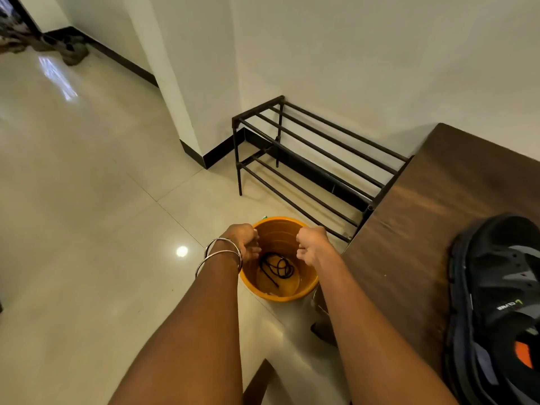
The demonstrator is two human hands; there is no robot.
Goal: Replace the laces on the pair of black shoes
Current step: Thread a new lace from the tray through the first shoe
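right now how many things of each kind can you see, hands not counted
bucket: 1
lace in the bucket: 1 tangle; cannot tell if it is one lace or two
shoes on the table: 1 plainly seen, cut off by the frame edge
table: 1
rack: 1
bangles on the left wrist: 2
total: 7

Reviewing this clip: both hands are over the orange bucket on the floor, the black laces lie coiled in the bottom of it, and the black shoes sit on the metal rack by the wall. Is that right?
Not quite. The metal rack holds no shoes; a black shoe lies on the wooden table at right, as the head view shows. The rest stands: left hand and right hand over the orange bucket, black laces coiled in its bottom.
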